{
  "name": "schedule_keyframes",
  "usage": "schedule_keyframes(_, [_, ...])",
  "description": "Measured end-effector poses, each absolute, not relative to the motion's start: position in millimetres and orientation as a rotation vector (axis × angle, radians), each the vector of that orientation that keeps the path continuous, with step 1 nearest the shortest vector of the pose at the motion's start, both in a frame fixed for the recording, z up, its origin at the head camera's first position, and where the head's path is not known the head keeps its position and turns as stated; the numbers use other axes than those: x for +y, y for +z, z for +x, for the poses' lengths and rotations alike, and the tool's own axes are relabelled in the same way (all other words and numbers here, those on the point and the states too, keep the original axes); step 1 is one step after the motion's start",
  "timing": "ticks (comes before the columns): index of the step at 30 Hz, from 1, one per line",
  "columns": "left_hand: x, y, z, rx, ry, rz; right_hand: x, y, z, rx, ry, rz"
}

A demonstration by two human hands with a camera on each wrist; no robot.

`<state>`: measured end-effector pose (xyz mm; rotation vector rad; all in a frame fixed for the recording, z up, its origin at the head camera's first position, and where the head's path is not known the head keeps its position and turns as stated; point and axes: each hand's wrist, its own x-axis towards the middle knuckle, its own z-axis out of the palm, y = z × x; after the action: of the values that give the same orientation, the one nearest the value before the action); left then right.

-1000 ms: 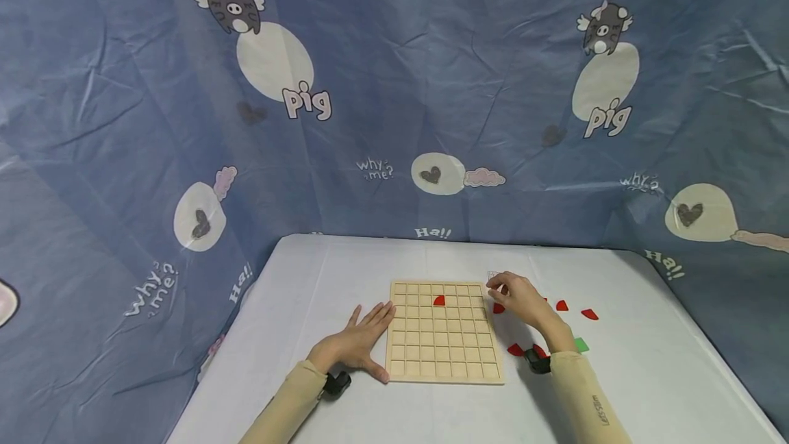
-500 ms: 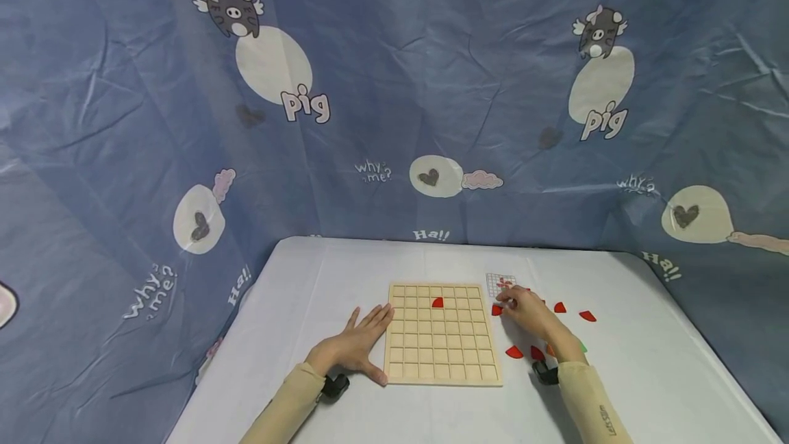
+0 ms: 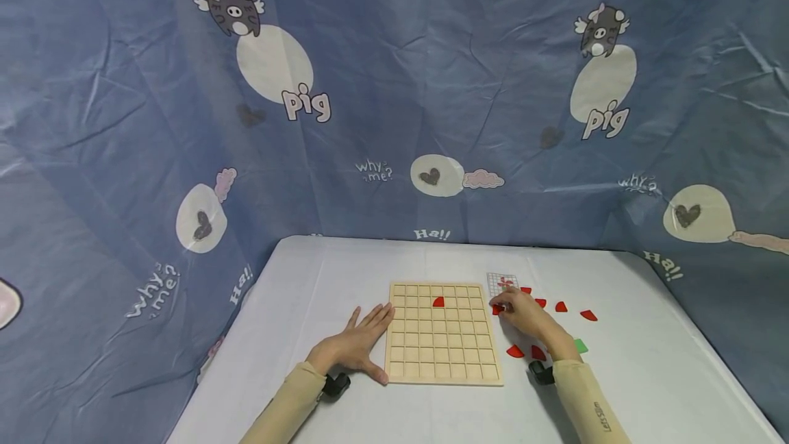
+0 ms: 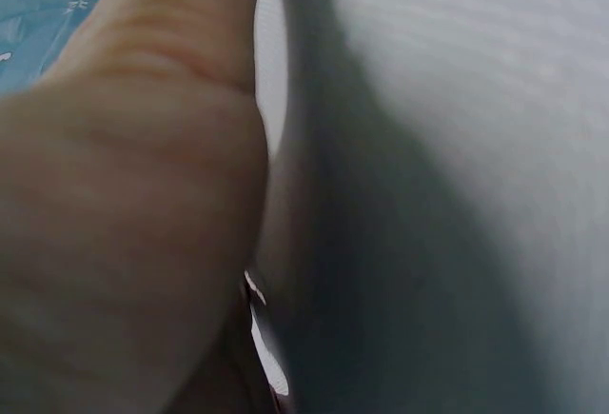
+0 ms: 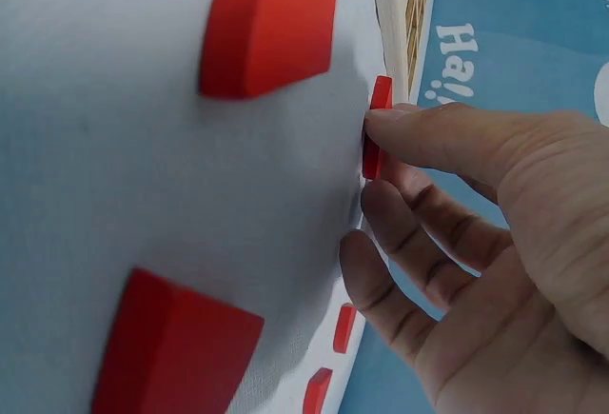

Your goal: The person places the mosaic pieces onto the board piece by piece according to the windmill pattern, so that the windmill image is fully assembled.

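A wooden grid board [image 3: 444,348] lies flat on the white table. One red wedge-shaped block [image 3: 439,302] sits in a cell of its upper part. My left hand [image 3: 356,347] rests with fingers spread, fingertips and thumb against the board's left edge; in the left wrist view only blurred skin and the tabletop show. Just right of the board, my right hand [image 3: 524,312] pinches another red wedge block [image 5: 378,128] between thumb and fingers. That block is low at the table surface, partly covered by the fingers in the head view.
A card printed with a grid and red shape [image 3: 495,282] lies beyond my right hand. Several red blocks are scattered around that hand, among them one near the wrist [image 3: 515,351] and one farther right [image 3: 588,315]. A green block [image 3: 581,346] lies beside the forearm.
My right hand has come down and slightly nearer from above the card to the red block beside the board, and its fingers have closed on it. The left hand stays put.
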<state>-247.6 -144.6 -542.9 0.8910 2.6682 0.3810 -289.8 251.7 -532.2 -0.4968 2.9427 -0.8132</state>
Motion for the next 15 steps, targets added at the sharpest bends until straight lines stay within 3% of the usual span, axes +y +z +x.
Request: schedule_keyframes(15, [-145.2,-542.2,-246.6,2.658,0.381,0.894,253.3,-528.1,-292.5,2.948,-0.774,-0.400])
